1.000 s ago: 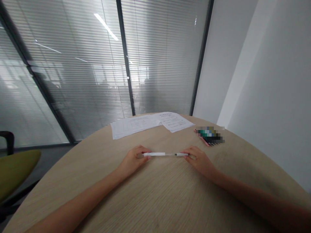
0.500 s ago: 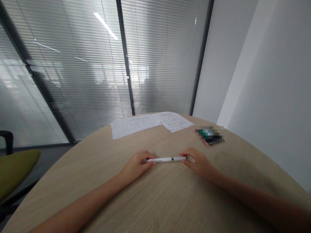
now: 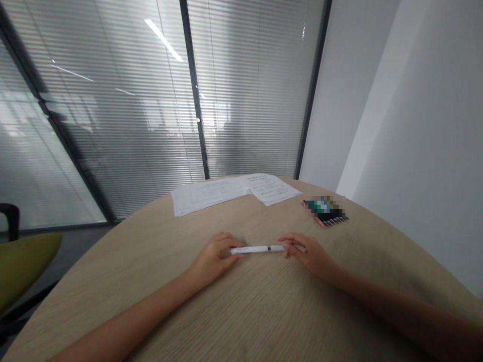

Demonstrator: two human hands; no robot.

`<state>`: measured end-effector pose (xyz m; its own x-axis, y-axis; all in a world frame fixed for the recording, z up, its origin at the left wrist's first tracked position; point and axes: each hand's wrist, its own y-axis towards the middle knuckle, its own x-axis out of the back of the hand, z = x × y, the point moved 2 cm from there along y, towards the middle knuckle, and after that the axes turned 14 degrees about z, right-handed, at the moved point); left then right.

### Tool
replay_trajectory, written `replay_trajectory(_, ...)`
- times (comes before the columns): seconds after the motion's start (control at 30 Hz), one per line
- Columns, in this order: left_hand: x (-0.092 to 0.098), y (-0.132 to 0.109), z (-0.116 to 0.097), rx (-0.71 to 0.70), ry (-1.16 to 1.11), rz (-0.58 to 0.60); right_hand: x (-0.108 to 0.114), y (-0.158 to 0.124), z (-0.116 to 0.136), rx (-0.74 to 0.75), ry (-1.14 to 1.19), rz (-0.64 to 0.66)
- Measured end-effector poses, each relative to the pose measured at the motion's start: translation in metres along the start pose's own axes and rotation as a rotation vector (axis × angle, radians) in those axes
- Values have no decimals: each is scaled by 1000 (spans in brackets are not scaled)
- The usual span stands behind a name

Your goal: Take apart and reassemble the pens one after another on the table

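A slim white pen (image 3: 253, 249) with a dark band toward its right end lies level between my two hands, just over the tabletop. My left hand (image 3: 216, 253) grips its left end between thumb and fingers. At the right end, the thumb and fingertips of my right hand (image 3: 307, 253) close on the tip, with the index finger stretched out above it. The fingers hide both ends of the pen.
Printed papers (image 3: 211, 195) spread over the far side of the round wooden table (image 3: 211, 322). To the right lies a blurred pack (image 3: 325, 210) with a row of dark tips. A green chair (image 3: 28, 259) stands at left, a wall (image 3: 426, 151) at right.
My right fingers have shifted their grip on the tip, the index finger now straighter. The pen appears turned about its length, its clip no longer showing. My left hand has barely moved.
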<state>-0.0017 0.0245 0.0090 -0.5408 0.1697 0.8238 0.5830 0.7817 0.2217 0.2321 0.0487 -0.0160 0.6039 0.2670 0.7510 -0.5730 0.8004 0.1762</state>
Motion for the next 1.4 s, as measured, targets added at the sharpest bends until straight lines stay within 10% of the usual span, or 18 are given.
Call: replay_trajectory(1.4,3,0,0,20,-94,-91,-2,4,-1,36,-80,9)
